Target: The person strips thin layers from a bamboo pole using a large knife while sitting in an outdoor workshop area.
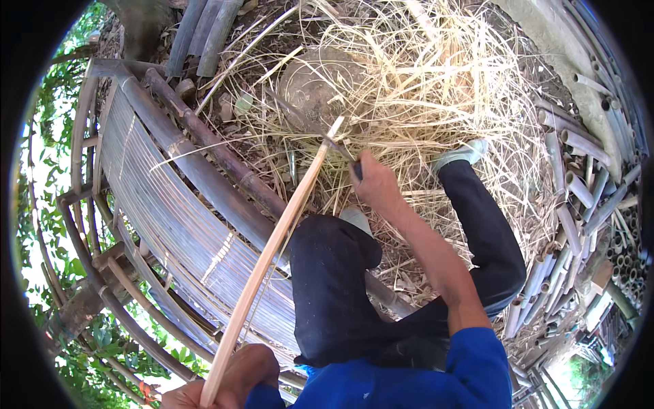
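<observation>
Beside the bamboo bench [170,204], right hand [375,183] knifes strip [272,252]; left hand [235,382] holds it.

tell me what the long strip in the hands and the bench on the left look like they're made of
The long strip looks like freshly split bamboo: pale tan, smooth, matte, evenly narrow. The bench seems bamboo too: its rails show node rings, its seat is thin parallel slats, weathered grey-brown. The blade in the right hand is probably metal; too small to confirm.

Bamboo bench [170,204] crowds left; straw litter [422,88] seemingly passable.
</observation>
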A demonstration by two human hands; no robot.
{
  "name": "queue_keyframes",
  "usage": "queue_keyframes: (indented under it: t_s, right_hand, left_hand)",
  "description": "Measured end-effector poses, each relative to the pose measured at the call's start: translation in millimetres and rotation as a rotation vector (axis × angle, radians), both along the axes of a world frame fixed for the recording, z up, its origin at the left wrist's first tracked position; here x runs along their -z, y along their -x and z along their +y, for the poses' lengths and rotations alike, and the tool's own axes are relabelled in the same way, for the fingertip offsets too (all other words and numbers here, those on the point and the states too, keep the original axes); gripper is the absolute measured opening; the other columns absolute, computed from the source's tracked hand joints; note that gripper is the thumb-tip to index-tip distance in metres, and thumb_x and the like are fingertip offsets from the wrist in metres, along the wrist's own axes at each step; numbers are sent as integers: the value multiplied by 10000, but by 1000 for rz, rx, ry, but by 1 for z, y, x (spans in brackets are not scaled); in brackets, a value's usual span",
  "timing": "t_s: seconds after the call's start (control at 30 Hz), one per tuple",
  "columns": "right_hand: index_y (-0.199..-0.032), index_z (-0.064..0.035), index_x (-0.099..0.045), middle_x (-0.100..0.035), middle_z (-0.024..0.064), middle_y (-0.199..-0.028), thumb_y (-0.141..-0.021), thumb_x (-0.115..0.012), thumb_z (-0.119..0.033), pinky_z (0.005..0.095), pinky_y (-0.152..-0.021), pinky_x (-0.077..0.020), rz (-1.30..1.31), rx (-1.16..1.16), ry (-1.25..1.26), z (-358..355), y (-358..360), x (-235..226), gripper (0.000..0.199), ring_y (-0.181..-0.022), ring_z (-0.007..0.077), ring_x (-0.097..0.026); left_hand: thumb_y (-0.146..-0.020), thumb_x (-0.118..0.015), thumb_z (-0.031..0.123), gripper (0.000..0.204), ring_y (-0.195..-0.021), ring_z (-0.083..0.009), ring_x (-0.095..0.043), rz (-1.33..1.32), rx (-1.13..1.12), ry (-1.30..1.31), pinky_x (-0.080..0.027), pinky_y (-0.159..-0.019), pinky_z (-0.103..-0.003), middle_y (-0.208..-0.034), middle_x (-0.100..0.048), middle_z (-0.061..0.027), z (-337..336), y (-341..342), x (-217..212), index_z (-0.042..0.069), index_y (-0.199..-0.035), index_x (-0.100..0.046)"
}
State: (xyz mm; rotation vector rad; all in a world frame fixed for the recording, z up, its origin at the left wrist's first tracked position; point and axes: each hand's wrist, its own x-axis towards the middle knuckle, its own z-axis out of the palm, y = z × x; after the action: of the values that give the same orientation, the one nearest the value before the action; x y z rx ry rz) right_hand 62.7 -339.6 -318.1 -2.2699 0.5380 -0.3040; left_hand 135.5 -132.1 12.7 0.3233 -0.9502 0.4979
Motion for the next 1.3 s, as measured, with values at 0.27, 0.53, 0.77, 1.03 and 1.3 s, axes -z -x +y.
queue_keyframes:
  t_s: [0.27, 0.53, 0.77, 1.03, 1.3]
  right_hand:
    - [-1088, -52, -513, -690, 203, -785, -973, -616, -264, 490, -643, -549, 364, 196, -130, -37, 10, 74, 263, -707, 341, -705]
    - [-1009, -10, -524, -663, 196, -747, -963, -621, -296, 470, -540, -525, 371, 128, -132, -13, 2, -15, 306, -571, 356, -652]
    - [-1004, -8, -573, -665, 164, -733, -885, -758, -147, 352, -521, -559, -207, -118, -98, 54, 9, -135, 259, -608, 270, -700]
    - [-975, -12, -560, -646, 147, -701, -880, -751, -109, 366, -528, -560, -130, -79, -134, 41, 1, -113, 234, -595, 285, -692]
    - [-926, -36, -535, -641, 162, -749, -952, -654, -216, 443, -523, -544, 43, 17, -45, 16, -2, -51, 218, -604, 313, -670]
  left_hand:
    - [-1066, -418, 534, 472, -468, -51, -232, 124, -51, -331, -174, -427, -241, -595, -268, 87, -4, -3, -1, 157, -782, -427]
    - [-1076, -358, 546, 542, -524, -92, -309, 310, -241, -387, -224, -444, -254, -670, -374, 23, 19, 12, -4, 52, -921, -520]
    - [-1091, -355, 512, 477, -514, -95, -240, 339, -273, -356, -211, -449, -262, -663, -287, 41, 13, 16, -7, 112, -846, -445]
    - [-1095, -328, 517, 489, -513, -86, -230, 358, -322, -398, -192, -448, -261, -647, -260, 47, 19, 11, -3, 117, -834, -433]
    - [-1092, -339, 516, 491, -500, -78, -213, 324, -298, -388, -185, -442, -251, -644, -259, 58, 18, 10, -1, 121, -815, -433]
